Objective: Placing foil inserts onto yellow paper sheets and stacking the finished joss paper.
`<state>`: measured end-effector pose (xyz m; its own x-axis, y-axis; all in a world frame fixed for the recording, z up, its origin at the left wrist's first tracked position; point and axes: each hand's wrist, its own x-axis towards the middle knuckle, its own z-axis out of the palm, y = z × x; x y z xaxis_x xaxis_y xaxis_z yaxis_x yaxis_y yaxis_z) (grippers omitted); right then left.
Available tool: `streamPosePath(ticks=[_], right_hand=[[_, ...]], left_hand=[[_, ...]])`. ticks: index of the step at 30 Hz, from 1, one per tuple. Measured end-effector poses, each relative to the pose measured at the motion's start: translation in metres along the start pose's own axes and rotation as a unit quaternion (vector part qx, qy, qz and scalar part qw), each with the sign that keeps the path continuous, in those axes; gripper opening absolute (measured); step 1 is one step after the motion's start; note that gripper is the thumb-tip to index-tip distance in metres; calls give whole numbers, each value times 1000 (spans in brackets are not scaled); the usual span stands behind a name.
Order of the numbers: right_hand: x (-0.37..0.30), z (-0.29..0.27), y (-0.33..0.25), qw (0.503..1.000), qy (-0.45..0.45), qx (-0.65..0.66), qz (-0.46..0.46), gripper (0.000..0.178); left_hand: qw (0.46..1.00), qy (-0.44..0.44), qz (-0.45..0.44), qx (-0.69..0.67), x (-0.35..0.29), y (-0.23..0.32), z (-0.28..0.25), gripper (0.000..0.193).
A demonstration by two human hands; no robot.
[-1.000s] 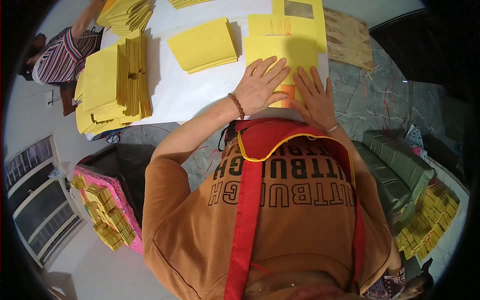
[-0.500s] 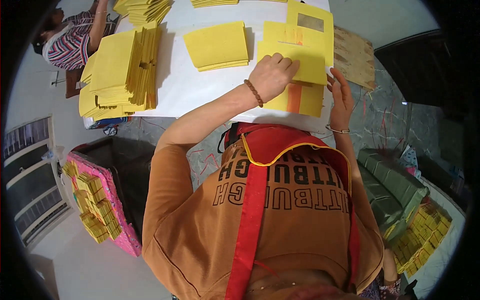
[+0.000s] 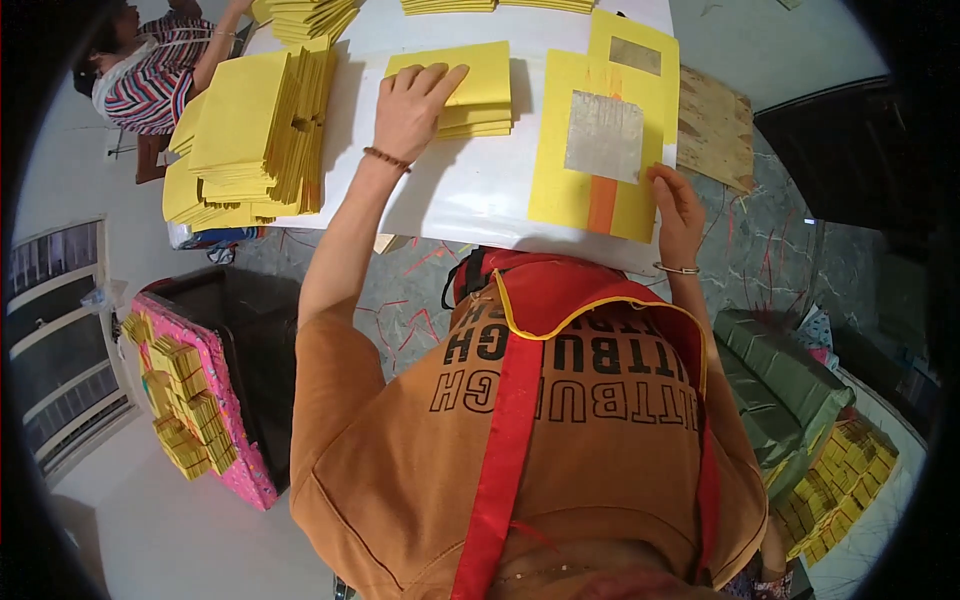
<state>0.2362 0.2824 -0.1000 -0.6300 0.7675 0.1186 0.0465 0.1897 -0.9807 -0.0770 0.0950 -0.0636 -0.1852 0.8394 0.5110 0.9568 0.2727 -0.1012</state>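
Note:
My left hand (image 3: 410, 108), with a beaded bracelet at the wrist, grips a folded yellow paper piece (image 3: 483, 68) over a small stack of the same pieces (image 3: 478, 130). Its fingers bend over the top and the thumb points right. To the right lies a flat yellow paper sheet (image 3: 555, 170) with a grey rectangular patch (image 3: 603, 135) and an orange strip (image 3: 602, 205). At that sheet's right edge is my right hand (image 3: 680, 212), fingers slightly parted and fingertips by the paper. Another yellow sheet with a smaller grey patch (image 3: 636, 56) lies partly under it, farther back.
A tall pile of folded yellow pieces (image 3: 240, 125) stands at the table's left. More stacks (image 3: 310, 18) line the far side. Beyond the left edge sits another person (image 3: 160, 75). Bundled yellow pieces (image 3: 190, 390) rest on a pink-edged surface; others (image 3: 840, 490) lie at lower right.
My left hand has moved left with the folded yellow piece, from the right-hand sheets to the small middle stack. The sheet's large grey patch is now uncovered. My right hand has shifted slightly down.

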Motion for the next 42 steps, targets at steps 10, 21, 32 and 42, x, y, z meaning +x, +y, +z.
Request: streamPosePath(ticks=[10,21,32,42], right_hand=[[-3,2,3,1000,15,-24,6,20],[-2,4,-12,997,9,-71,-12,18],[-6,-3,-16,931,-38,-305,-195,20],[2,0,-12,936,-39,-286,-199,15]], left_hand=[[969,-220,-68,-94,-31,-8,69,58],[979,-196,-43,-47,-45,10,74,75],[993,-108,-10,-37,-19,24,43,64],[939,-149,198,-238,5,125,-22,52]])
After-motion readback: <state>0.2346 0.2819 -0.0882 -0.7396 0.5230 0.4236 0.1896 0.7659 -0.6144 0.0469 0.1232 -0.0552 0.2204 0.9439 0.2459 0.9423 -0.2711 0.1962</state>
